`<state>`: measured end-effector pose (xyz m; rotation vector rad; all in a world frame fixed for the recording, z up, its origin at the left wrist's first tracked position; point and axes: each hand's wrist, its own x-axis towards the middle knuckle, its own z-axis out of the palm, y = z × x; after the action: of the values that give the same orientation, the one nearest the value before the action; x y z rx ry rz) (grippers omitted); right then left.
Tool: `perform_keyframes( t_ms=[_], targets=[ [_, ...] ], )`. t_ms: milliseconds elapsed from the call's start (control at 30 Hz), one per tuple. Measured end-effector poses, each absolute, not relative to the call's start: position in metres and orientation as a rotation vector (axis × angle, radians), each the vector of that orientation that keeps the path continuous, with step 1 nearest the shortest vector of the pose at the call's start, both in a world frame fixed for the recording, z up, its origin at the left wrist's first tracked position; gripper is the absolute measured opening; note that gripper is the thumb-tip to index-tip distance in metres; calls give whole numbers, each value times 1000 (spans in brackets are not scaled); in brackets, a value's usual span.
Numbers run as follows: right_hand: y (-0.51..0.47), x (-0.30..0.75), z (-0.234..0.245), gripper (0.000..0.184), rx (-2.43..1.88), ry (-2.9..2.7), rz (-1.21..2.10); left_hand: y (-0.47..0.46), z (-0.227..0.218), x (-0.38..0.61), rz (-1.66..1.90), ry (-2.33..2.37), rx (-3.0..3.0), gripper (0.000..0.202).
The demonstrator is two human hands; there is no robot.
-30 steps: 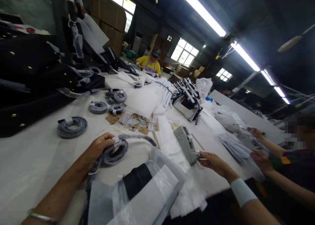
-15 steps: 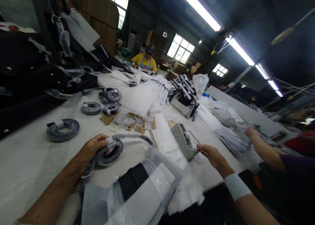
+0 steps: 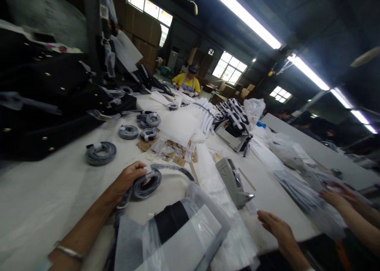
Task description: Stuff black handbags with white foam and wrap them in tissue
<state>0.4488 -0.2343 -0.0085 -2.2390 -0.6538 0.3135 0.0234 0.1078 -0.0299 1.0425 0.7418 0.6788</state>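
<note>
My left hand is closed on a coiled dark strap in clear wrapping, gripping it at its white paper band. One length of the strap trails from the coil toward a black bag, which lies partly covered by translucent sheets in front of me. To the right stands a grey tape dispenser. Just short of its cutting end, my right hand has its thumb and fingers pinched together. A faint clear piece, seemingly tape, shows at the fingertips.
Several wrapped strap coils lie at the left, beside piled black bags. Tags and white sheets cover the middle. A co-worker's hands are at plastic-wrapped strips on the right. Another person sits across the table.
My right hand has drawn away from the tape dispenser's cutting end, toward me. My left hand keeps hold of the strap coil. The whole view has shifted left.
</note>
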Motion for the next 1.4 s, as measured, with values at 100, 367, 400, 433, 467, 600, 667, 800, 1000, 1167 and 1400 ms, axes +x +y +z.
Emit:
perform_keyframes(
  t_ms=[100,367,400,433,467,600,667,800,1000,1167,1400],
  targets=[
    [-202,425,11,44,-1888,-451,371,105,-27,27,715,758,1073,36],
    [-42,235,61,38,-1442,-1054,945,100,-32,26,838,733,1177,30],
    [-26,216,63,48,-1374,-1112,1038,99,-32,25,850,716,1194,29],
    [-13,200,64,55,-1324,-1149,1085,99,-32,25,858,698,1211,29],
    [-1,187,62,58,-1294,-1176,1104,99,-31,25,862,678,1226,28],
    [26,165,46,48,-1291,-1204,1038,99,-30,26,879,637,1269,29],
    [29,164,34,41,-1355,-1207,975,98,-30,27,891,640,1289,27],
    [28,167,12,33,-1513,-1226,850,95,-28,28,897,667,1322,21],
    [28,170,-3,33,-1526,-1158,846,94,-29,28,903,709,1345,17],
    [27,171,-5,33,-1554,-1206,819,95,-30,28,885,701,1330,21],
    [34,176,7,31,-1839,-1443,642,100,-35,28,879,711,1273,23]
  ],
)
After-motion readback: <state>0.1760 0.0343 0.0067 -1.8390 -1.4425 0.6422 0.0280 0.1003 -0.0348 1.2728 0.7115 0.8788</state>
